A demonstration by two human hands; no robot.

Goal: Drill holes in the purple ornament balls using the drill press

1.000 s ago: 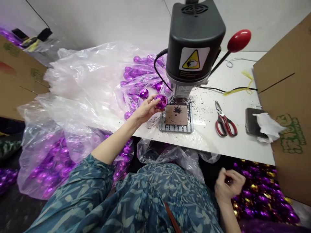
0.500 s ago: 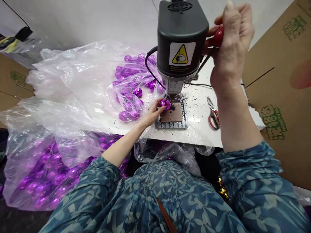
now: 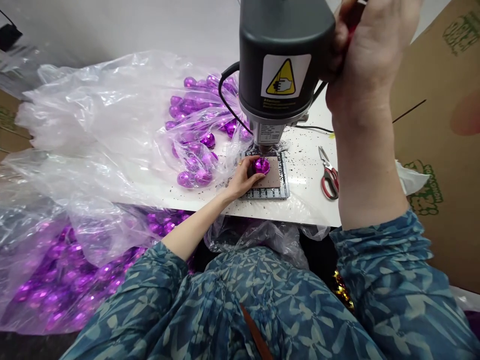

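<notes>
Between the thumb and fingers of my left hand (image 3: 244, 178) is a shiny purple mirror ball (image 3: 261, 166). It rests on a brown board (image 3: 273, 176) lying on the slotted metal base (image 3: 283, 192), right beneath the chuck of a black drill press (image 3: 287, 65). At the upper right, my right hand (image 3: 369, 55) is wrapped round the press's red-knobbed lever (image 3: 351, 33), most of which the hand covers. Dark shavings are scattered over the base and the white table about it.
Red-handled scissors (image 3: 329, 181) lie right of the base. More purple balls (image 3: 193, 165) sit under clear plastic (image 3: 108, 110) on the table's left. A large bag of purple balls (image 3: 67, 280) hangs below the table edge. A cardboard box (image 3: 431, 130) stands at the right.
My left hand has brought the ball slightly right and down, under the chuck onto the board. My right hand, still on the lever, appears higher and further right. The camera view has shifted slightly.
</notes>
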